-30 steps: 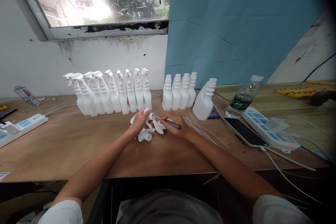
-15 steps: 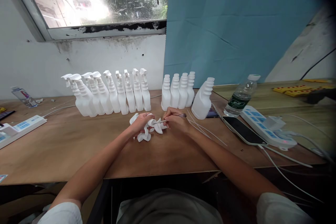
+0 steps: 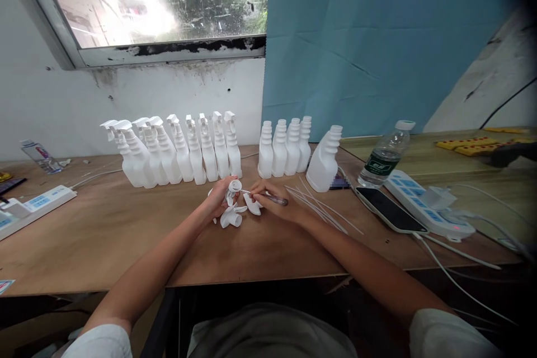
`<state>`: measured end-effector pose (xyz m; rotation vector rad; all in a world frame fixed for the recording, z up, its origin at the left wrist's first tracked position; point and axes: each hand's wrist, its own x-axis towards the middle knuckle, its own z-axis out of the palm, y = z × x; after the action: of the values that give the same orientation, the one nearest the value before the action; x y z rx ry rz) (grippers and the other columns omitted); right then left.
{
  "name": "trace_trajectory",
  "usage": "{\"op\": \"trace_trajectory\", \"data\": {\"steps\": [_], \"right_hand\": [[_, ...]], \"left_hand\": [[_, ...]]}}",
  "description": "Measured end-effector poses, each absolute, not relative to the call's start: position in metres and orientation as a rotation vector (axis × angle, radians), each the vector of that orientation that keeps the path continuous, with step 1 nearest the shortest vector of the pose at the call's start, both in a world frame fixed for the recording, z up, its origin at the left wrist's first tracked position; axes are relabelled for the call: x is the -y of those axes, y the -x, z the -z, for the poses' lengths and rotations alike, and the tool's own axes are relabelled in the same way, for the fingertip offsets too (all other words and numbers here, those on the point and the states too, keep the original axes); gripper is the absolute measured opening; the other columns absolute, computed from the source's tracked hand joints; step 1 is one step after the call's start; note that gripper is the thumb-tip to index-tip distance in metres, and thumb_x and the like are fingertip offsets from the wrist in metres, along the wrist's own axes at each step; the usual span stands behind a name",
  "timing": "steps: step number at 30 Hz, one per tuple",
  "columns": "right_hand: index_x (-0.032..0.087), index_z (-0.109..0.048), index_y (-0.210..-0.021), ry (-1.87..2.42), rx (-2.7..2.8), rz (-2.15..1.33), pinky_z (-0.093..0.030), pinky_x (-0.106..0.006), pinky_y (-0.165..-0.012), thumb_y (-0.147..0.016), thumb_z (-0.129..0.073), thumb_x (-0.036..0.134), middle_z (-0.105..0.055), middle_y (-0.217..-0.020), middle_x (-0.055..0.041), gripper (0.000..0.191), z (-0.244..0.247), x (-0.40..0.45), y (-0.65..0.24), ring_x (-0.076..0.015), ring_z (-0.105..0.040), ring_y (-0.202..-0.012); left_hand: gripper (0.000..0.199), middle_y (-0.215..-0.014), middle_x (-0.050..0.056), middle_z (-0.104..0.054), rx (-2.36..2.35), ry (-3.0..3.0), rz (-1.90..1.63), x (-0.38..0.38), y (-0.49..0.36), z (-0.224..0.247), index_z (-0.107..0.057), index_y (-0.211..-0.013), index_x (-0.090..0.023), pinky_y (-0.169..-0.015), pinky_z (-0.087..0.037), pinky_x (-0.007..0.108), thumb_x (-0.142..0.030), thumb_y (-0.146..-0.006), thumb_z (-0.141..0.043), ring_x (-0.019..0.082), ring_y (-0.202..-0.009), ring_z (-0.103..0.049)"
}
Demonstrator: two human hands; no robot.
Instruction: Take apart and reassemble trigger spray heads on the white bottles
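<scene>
My left hand [image 3: 218, 197] is closed around a white trigger spray head [image 3: 235, 185], whose round collar opening faces up and toward me. Between the fingers of my right hand [image 3: 268, 197] is a slim metal tool [image 3: 277, 199] with a thin tip; I cannot tell its exact kind. The tip reaches to the collar opening, and whether it touches inside is too small to make out. Below my hands, more white spray heads [image 3: 231, 217] lie on the brown table [image 3: 201, 260]. One white spray head piece [image 3: 252, 205] rests beneath my right fingers.
Several white bottles with spray heads [image 3: 180, 151] stand at the back left. Several open-necked white bottles [image 3: 279, 151] stand right of them, with thin white tubes [image 3: 323, 210] in front. Farther right are a water bottle [image 3: 381, 159], a phone [image 3: 390, 210] and a power strip [image 3: 432, 207].
The spray head in my left hand has turned so its collar opening shows more toward me. My right hand has shifted slightly left and down, and the tool's rear end now points lower.
</scene>
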<state>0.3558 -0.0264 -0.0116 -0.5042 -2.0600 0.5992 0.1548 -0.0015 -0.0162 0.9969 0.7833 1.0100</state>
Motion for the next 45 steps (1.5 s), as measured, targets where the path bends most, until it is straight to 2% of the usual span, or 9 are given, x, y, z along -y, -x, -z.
{"op": "trace_trajectory", "data": {"steps": [8,14,17,20,24,30,34,40,45], "right_hand": [[0.026,-0.057,-0.119,0.291,2.297,0.16,-0.05,-0.044,-0.091,-0.089,-0.049,0.015,-0.057,-0.133,-0.0108,0.033,0.015,0.008,-0.353,-0.0246,-0.059,-0.113],[0.025,-0.057,-0.123,0.313,2.247,0.024,-0.049,-0.041,-0.096,-0.093,-0.044,0.015,-0.059,-0.134,-0.0086,0.035,0.01,0.012,-0.36,-0.0197,-0.061,-0.115],[0.022,-0.066,-0.108,0.486,2.103,-0.129,-0.049,-0.038,-0.095,-0.094,-0.041,0.023,-0.066,-0.124,-0.0101,0.028,0.0,0.015,-0.374,-0.0201,-0.064,-0.108],[0.019,-0.07,-0.083,0.797,2.062,-0.24,-0.051,-0.032,-0.079,-0.094,-0.041,0.032,-0.074,-0.088,-0.0081,0.033,-0.006,0.009,-0.392,-0.019,-0.068,-0.08],[0.016,-0.065,-0.064,1.089,1.983,-0.488,-0.043,-0.024,-0.053,-0.091,-0.041,0.042,-0.062,-0.055,-0.0024,0.045,-0.006,-0.006,-0.411,-0.0132,-0.057,-0.048],[0.015,-0.066,-0.069,0.792,1.67,-0.884,-0.036,-0.024,-0.042,-0.087,-0.042,0.062,-0.054,-0.053,-0.0016,0.055,-0.01,-0.002,-0.4,-0.0114,-0.048,-0.043],[0.016,-0.064,-0.068,0.783,1.708,-1.083,-0.036,-0.025,-0.041,-0.088,-0.036,0.068,-0.052,-0.046,-0.0006,0.062,-0.012,0.012,-0.384,-0.0113,-0.046,-0.038],[0.016,-0.064,-0.062,0.927,1.75,-0.857,-0.039,-0.025,-0.047,-0.085,-0.05,0.063,-0.053,-0.045,-0.0001,0.054,-0.008,0.013,-0.379,-0.0119,-0.05,-0.043],[0.016,-0.063,-0.061,0.978,1.659,-0.815,-0.037,-0.025,-0.043,-0.085,-0.049,0.063,-0.051,-0.042,0.0002,0.055,-0.001,0.004,-0.382,-0.0114,-0.048,-0.039]], "left_hand": [[0.03,-0.05,-0.002,-0.053,-0.82,-0.997,-1.093,0.008,-0.159,0.011,-0.051,-0.072,-0.016,-0.031,-0.011,0.016,-0.043,-0.079,-0.063,0.006,-0.033,-0.041],[0.039,-0.053,-0.001,-0.055,-0.811,-1.02,-1.108,0.009,-0.16,0.01,-0.054,-0.073,-0.015,-0.032,-0.023,0.018,-0.052,-0.075,-0.068,0.008,-0.037,-0.045],[0.039,-0.058,0.0,-0.058,-0.782,-1.03,-1.176,0.007,-0.157,0.009,-0.056,-0.077,-0.014,-0.035,-0.032,0.019,-0.051,-0.073,-0.069,0.009,-0.042,-0.049],[0.037,-0.061,0.001,-0.059,-0.769,-1.029,-1.207,0.007,-0.154,0.007,-0.056,-0.079,-0.014,-0.039,-0.038,0.019,-0.048,-0.072,-0.07,0.01,-0.048,-0.052],[0.038,-0.06,0.0,-0.055,-0.761,-1.028,-1.195,0.008,-0.153,0.007,-0.055,-0.077,-0.014,-0.035,-0.033,0.019,-0.049,-0.073,-0.069,0.009,-0.043,-0.049],[0.04,-0.052,-0.005,-0.046,-0.732,-1.023,-1.129,0.006,-0.153,0.014,-0.053,-0.074,-0.015,-0.03,-0.016,0.019,-0.052,-0.076,-0.066,0.004,-0.032,-0.034],[0.039,-0.05,-0.006,-0.044,-0.738,-1.08,-1.09,0.008,-0.155,0.016,-0.05,-0.073,-0.016,-0.031,-0.015,0.019,-0.052,-0.075,-0.067,0.006,-0.033,-0.038],[0.036,-0.067,-0.002,-0.055,-0.759,-1.202,-1.127,0.008,-0.154,0.012,-0.051,-0.1,-0.017,-0.043,-0.04,0.022,-0.043,-0.076,-0.061,0.012,-0.05,-0.054],[0.037,-0.071,-0.004,-0.055,-1.14,-1.739,-1.109,0.003,-0.148,0.02,-0.049,-0.112,-0.021,-0.055,-0.044,0.025,-0.041,-0.082,-0.057,0.013,-0.056,-0.053]]}}
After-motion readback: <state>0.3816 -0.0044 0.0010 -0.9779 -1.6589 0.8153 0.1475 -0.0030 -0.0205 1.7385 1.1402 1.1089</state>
